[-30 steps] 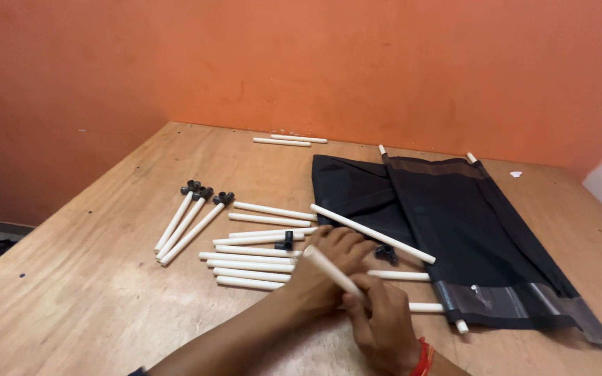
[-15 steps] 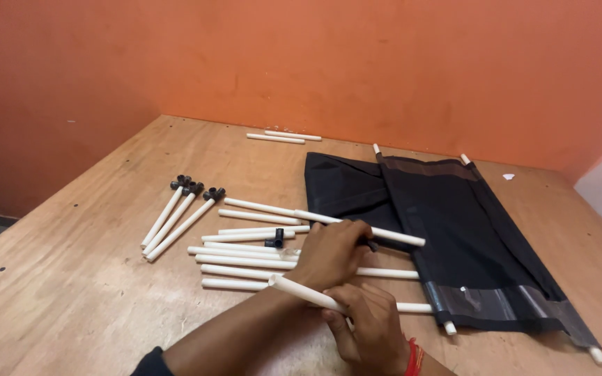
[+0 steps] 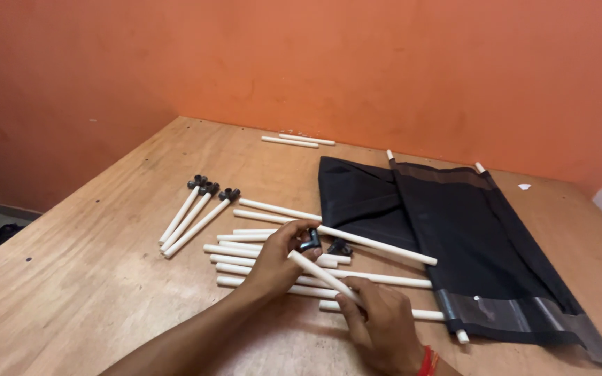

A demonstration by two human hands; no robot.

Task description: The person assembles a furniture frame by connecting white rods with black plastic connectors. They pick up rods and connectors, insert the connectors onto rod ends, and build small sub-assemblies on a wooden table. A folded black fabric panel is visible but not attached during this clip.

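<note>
Wooden table (image 3: 92, 292) fills the view, set against an orange wall (image 3: 384, 63); black fabric sheet (image 3: 454, 237) lies on the table's right half, white rods running through its edge sleeves and sticking out at the ends; a loose cluster of white tubes (image 3: 245, 254) lies left of the fabric, roughly parallel; three more tubes with black end fittings (image 3: 196, 212) lie apart to the left, angled together; two short tubes (image 3: 294, 141) rest near the far wall. Right hand (image 3: 384, 327), red band at the wrist, is closed around the lower end of a white tube (image 3: 318, 273) held slanted above the cluster; left hand (image 3: 280, 261) pinches a black connector (image 3: 309, 241) between fingertips, at the tube's upper end; whether connector and tube are joined cannot be told.
</note>
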